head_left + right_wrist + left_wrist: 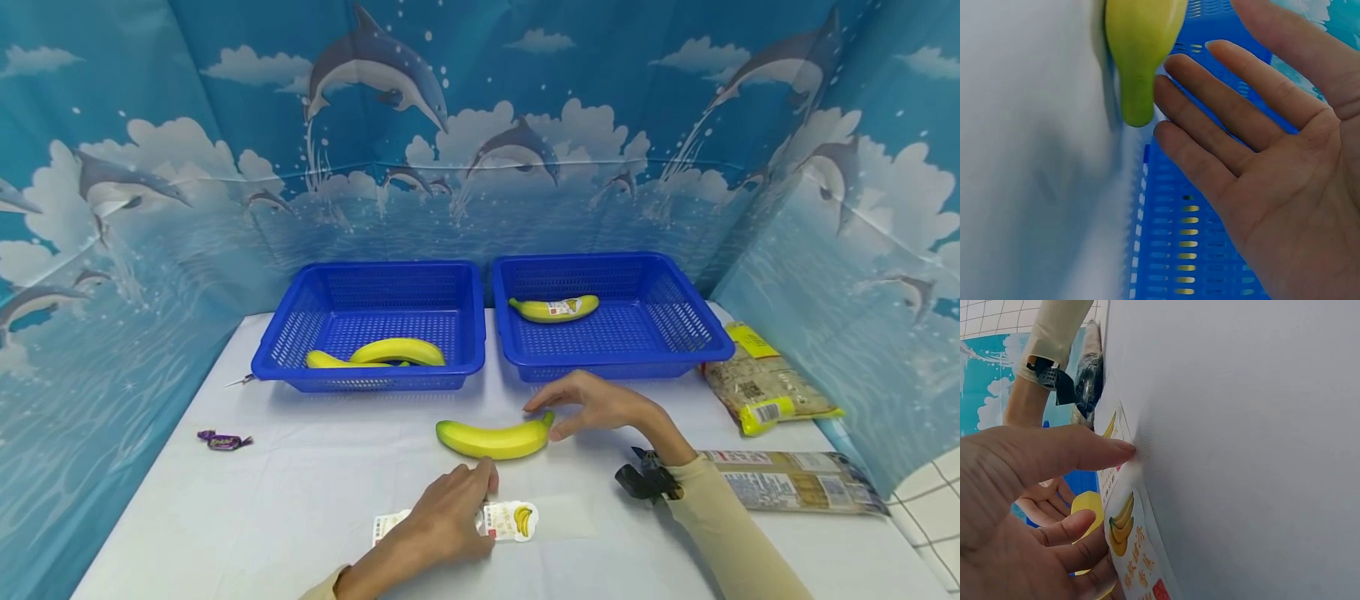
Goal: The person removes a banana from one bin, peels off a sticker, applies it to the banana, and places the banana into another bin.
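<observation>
A yellow banana (491,440) with green ends lies on the white table, between my two hands. My right hand (600,404) is at its stem end, fingers spread and apart from each other; in the right wrist view the fingertips are right beside the green stem (1137,103). My left hand (452,517) is low over a strip of banana stickers (512,521), its index finger extended towards the banana. In the left wrist view the thumb (1094,450) reaches across the strip's edge, and a printed sticker (1124,528) shows below it. Part of the strip is hidden under this hand.
Two blue baskets (375,383) stand at the back; the left one has two bananas (397,350), the right one a stickered banana (555,309). A purple-wrapped candy (223,441) lies left. Bagged food (765,379) and a long packet (795,482) lie right.
</observation>
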Available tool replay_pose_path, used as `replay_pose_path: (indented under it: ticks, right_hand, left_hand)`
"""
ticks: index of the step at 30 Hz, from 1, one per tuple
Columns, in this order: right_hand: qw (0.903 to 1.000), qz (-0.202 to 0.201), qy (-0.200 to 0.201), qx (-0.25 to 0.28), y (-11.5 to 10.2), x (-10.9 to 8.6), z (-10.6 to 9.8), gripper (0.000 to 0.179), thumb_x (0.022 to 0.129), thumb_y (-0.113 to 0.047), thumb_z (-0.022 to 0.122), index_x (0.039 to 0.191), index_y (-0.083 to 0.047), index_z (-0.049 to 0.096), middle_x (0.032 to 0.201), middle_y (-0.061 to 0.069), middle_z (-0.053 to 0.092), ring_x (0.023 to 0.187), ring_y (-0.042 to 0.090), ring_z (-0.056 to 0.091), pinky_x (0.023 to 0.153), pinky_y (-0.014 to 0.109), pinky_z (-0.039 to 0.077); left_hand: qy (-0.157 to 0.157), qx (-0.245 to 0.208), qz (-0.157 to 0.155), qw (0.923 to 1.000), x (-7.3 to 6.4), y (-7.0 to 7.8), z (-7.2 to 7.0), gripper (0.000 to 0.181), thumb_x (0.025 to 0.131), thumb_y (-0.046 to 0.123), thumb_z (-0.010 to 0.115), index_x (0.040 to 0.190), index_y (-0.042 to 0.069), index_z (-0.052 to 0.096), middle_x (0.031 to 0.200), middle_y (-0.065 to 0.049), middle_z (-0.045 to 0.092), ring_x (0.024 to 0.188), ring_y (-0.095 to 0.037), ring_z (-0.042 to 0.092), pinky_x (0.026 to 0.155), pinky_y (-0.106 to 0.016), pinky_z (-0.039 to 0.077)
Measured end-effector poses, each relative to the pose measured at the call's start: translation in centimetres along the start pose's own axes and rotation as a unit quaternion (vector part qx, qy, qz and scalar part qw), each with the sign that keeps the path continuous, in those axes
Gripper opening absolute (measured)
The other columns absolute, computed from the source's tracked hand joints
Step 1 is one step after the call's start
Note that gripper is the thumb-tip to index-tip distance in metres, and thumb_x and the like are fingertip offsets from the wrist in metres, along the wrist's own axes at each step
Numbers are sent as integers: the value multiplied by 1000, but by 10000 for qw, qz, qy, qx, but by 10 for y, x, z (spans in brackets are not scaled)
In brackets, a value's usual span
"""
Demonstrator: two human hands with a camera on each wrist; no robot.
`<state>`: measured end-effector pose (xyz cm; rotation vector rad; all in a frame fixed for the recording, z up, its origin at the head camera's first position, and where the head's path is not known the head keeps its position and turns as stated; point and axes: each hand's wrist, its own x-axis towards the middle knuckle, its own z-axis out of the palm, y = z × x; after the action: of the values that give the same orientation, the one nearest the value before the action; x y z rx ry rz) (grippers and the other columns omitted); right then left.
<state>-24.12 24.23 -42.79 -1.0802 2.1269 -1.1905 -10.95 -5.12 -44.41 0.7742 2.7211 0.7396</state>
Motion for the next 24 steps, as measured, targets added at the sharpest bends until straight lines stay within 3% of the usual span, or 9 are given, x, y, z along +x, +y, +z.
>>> replay_pose_path:
  ticks: [4, 8, 11, 16, 17, 19, 24]
  right_hand:
    - [9999, -34, -5, -145, -8, -2, -2, 51, 93, -7, 85, 137, 10, 65, 138, 27, 68, 135, 44, 62, 118, 61, 44]
    - [9994, -217, 132, -215, -17, -3, -3, 47, 93, -6, 84, 137, 5, 69, 137, 25, 70, 133, 41, 64, 116, 58, 47]
    - [9987, -430, 221, -169, -23, -2, -1, 42, 94, -4, 83, 134, 0, 71, 133, 25, 71, 127, 44, 67, 110, 59, 52]
    - [9965, -802, 243, -63, -32, 1, 6, 35, 96, -6, 81, 129, 1, 73, 122, 24, 76, 110, 38, 75, 93, 50, 63]
    - [9960, -852, 247, -92, -34, 2, 8, 34, 97, -8, 82, 128, 1, 73, 119, 22, 77, 106, 35, 76, 90, 46, 65]
    - [9954, -912, 229, -158, -38, 4, 12, 32, 97, -10, 82, 126, 0, 74, 114, 19, 78, 102, 28, 77, 87, 39, 65]
    - [9950, -970, 49, -243, -49, 8, 20, 27, 96, -12, 83, 121, -1, 76, 106, 11, 80, 96, 19, 76, 81, 33, 64]
  left_hand:
    - [-150, -255, 78, 9995, 1, -2, -1, 51, 75, 13, 95, 112, 20, 61, 89, 12, 56, 80, -4, 50, 75, -26, 49]
    - [-487, -902, 50, 9947, 4, -7, -3, 28, 85, 11, 91, 100, 22, 68, 87, 14, 58, 85, -3, 52, 78, -25, 48]
    - [-630, -1465, 390, 9864, 10, -19, -1, 18, 90, 7, 86, 92, 19, 73, 84, 14, 62, 83, -3, 55, 76, -24, 50]
    - [-777, -2230, 1257, 9635, 20, -40, 6, 5, 97, 12, 82, 93, 14, 80, 82, 14, 68, 76, -1, 61, 69, -22, 56]
    - [-822, -2415, 1243, 9589, 20, -38, 3, 6, 98, 13, 81, 93, 13, 80, 81, 14, 69, 75, -1, 62, 69, -22, 57]
    - [-773, -2383, 1435, 9574, 21, -40, 4, 7, 100, 16, 79, 94, 13, 81, 80, 16, 68, 71, 3, 59, 67, -20, 55]
    - [-794, -2660, 1315, 9517, 19, -28, -2, 7, 101, 11, 77, 96, 10, 81, 80, 12, 71, 66, 5, 52, 73, -18, 54]
